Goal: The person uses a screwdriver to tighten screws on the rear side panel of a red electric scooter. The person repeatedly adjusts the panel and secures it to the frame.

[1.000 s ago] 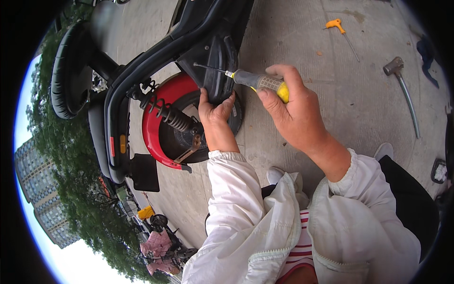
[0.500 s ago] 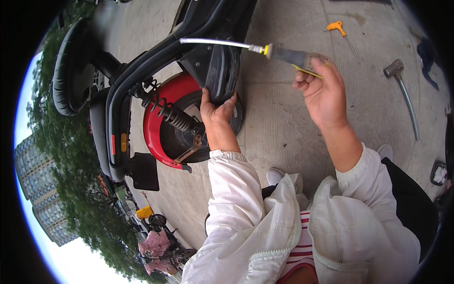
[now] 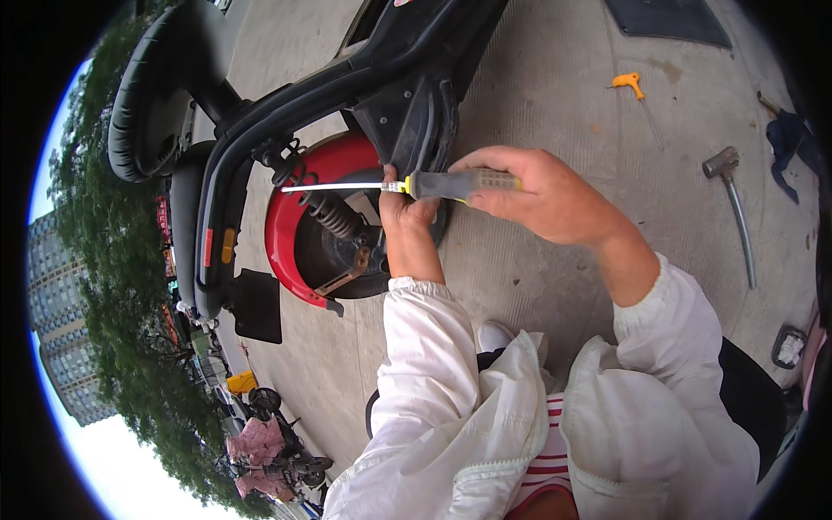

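A scooter lies tipped over, with a red rear fender [image 3: 282, 230], a wheel and a coil-spring shock absorber [image 3: 329, 214] facing me. My left hand [image 3: 407, 230] grips the lower end of the scooter's black plastic panel [image 3: 403, 121]; its fingertips are partly hidden behind the panel and the tool. In my right hand [image 3: 550, 195] is a screwdriver [image 3: 442, 185] with a grey and yellow handle and a long, bright shaft. The shaft points left, passing in front of my left hand and the shock absorber in this view. Whether its tip touches anything cannot be seen.
On the concrete at right lie an orange-handled hex key [image 3: 637, 91], a hammer [image 3: 735, 204], a dark cloth [image 3: 793, 147] and a small black tray [image 3: 789, 345]. A dark flat panel [image 3: 672, 19] lies farther off. A parked scooter with a pink cover [image 3: 260, 442] stands at lower left.
My right hand has brought the screwdriver down and left, and its fingers now wrap more fully round the handle. My left hand stays at the panel's end. The whole view has shifted slightly.
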Demonstrator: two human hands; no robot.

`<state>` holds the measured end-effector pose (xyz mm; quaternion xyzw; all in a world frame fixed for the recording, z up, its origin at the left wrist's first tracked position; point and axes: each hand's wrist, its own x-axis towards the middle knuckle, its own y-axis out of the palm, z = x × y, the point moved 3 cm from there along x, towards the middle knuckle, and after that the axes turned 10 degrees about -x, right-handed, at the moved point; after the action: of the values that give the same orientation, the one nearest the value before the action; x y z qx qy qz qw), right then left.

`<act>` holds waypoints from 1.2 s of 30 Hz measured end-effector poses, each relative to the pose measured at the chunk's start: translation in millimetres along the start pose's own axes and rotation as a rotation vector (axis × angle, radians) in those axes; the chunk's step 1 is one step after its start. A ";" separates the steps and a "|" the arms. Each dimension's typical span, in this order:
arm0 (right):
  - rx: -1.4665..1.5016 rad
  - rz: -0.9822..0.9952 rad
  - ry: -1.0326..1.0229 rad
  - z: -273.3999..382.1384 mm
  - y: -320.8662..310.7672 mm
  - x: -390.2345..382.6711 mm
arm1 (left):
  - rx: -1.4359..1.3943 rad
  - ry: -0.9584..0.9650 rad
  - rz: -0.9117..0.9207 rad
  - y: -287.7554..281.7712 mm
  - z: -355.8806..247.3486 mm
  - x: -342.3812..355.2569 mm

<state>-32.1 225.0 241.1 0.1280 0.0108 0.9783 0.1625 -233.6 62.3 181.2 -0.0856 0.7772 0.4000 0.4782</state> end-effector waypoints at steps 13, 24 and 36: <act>-0.143 -0.160 0.257 -18.1 7.2 5.2 | 0.072 0.134 0.099 2.3 12.3 -10.1; -0.240 -0.292 0.204 -9.8 6.1 3.8 | 0.087 0.130 0.093 2.9 10.1 -9.1; 0.122 0.013 0.690 -138.8 -111.4 -116.8 | -0.048 0.144 0.046 6.9 13.7 -24.7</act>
<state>74.5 295.8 71.1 -0.2007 0.1225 0.9625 0.1350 -214.8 70.4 201.9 -0.1075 0.8016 0.4220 0.4095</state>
